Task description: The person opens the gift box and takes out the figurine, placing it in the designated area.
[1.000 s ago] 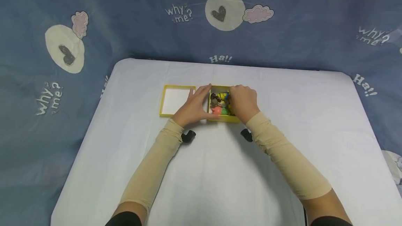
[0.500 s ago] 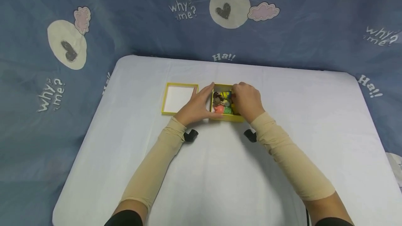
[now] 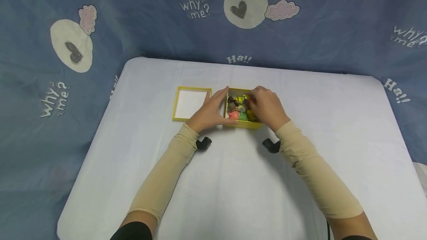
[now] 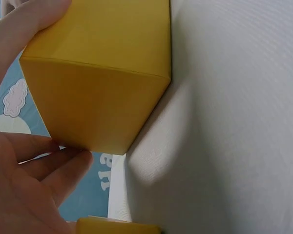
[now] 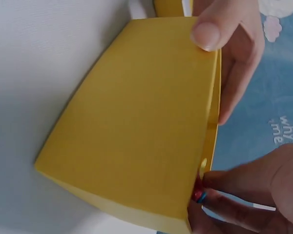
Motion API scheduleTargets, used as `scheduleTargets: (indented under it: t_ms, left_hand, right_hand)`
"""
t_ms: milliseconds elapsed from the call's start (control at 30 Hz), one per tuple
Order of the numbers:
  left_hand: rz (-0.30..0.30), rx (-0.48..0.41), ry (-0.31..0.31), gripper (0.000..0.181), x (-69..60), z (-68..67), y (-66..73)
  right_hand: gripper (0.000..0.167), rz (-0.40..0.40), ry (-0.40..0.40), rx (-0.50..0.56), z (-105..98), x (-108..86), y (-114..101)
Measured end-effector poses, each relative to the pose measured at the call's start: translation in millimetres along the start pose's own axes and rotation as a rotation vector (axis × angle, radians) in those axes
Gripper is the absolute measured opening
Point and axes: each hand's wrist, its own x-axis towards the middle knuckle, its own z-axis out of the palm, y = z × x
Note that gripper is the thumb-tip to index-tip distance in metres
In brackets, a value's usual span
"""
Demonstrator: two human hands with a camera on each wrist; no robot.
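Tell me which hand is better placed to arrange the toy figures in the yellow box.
The right hand, probably: its fingers reach into the yellow box, by the toy figures, while the left hand braces the box from outside.

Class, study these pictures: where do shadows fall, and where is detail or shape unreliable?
Head view: soft shadow on the white tablecloth, left of the right sleeve; toys too small for fine detail. Left wrist view: broad dark shadow beside the yellow box. Right wrist view: close perspective makes the box look tapered.
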Motion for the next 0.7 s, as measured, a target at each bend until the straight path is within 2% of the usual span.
scheduleTargets:
  t_ms: [133, 367, 700]
  left_hand:
    - [-0.007, -0.004, 0.010, 0.129, 0.4, 1.4, -1.2]
    - [-0.006, -0.010, 0.016, 0.128, 1.0, 2.0, -2.0]
    - [-0.027, -0.022, 0.011, 0.128, 1.9, 1.4, -2.0]
  right_hand:
    - [0.024, 0.023, -0.029, 0.053, -4, 2.8, 2]
    - [0.024, 0.140, -0.109, 0.216, -10, 4.9, 8]
    - [0.027, 0.098, -0.210, 0.209, -15, 9.2, 17]
